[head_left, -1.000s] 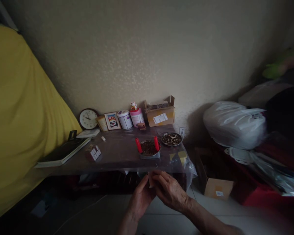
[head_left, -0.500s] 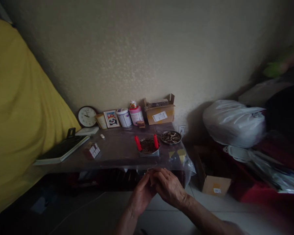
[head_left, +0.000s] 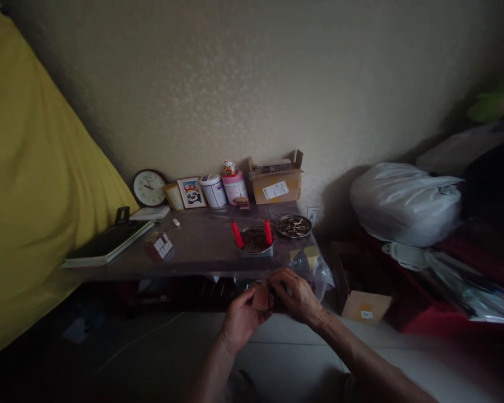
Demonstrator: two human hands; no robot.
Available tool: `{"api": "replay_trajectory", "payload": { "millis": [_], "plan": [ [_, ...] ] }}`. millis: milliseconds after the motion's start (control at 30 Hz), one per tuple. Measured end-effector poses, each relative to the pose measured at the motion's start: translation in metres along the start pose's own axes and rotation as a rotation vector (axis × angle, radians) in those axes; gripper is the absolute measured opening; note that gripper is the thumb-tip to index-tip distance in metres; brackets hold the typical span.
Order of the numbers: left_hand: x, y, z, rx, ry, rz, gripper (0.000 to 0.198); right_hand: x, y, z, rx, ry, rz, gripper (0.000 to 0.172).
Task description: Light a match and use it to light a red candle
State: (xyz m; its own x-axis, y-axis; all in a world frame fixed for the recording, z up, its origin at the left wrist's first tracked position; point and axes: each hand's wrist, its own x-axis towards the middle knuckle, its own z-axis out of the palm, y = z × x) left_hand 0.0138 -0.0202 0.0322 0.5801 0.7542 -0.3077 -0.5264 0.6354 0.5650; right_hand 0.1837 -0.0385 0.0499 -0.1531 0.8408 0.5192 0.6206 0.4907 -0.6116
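Observation:
My left hand (head_left: 240, 320) and my right hand (head_left: 297, 296) meet in front of the low table (head_left: 201, 257), both closed on a small reddish-brown box (head_left: 261, 296), perhaps a matchbox. The right fingers pinch at its right end. Just beyond the hands, a metal bowl of dark bits (head_left: 255, 239) sits on the table with two red handles (head_left: 237, 235) sticking up at its sides. To its right lies a metal plate (head_left: 294, 225) holding pale sticks.
Along the wall stand a clock (head_left: 148, 188), a panda picture (head_left: 191, 192), two jars (head_left: 214, 190), and a cardboard box (head_left: 276, 184). A puzzle cube (head_left: 161, 245) and a book (head_left: 109, 244) lie at the left. Yellow fabric (head_left: 29, 184) fills the left; bags (head_left: 403, 202) and a carton (head_left: 365, 307) crowd the right.
Both hands moved a little up and toward the table edge. The small box now shows between them, and the right fingers shifted to its right end.

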Motion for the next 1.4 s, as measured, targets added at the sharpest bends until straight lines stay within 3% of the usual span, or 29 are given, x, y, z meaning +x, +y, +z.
{"api": "replay_trajectory", "payload": {
  "millis": [200, 500, 933, 1400],
  "plan": [
    [0.003, -0.005, -0.001, 0.103, 0.016, -0.008, 0.020, -0.004, 0.000, 0.008, -0.106, -0.116, -0.007, 0.020],
    [0.012, -0.011, -0.014, 0.263, 0.084, -0.151, 0.028, -0.009, 0.005, 0.007, -0.164, -0.283, 0.038, 0.020],
    [0.012, -0.013, -0.013, 0.364, 0.037, -0.331, 0.032, -0.011, 0.005, 0.008, -0.223, -0.428, 0.174, 0.020],
    [0.005, -0.015, -0.011, 0.504, -0.013, -0.344, 0.019, -0.012, 0.008, 0.005, -0.274, -0.564, 0.158, 0.016]
  ]
}}
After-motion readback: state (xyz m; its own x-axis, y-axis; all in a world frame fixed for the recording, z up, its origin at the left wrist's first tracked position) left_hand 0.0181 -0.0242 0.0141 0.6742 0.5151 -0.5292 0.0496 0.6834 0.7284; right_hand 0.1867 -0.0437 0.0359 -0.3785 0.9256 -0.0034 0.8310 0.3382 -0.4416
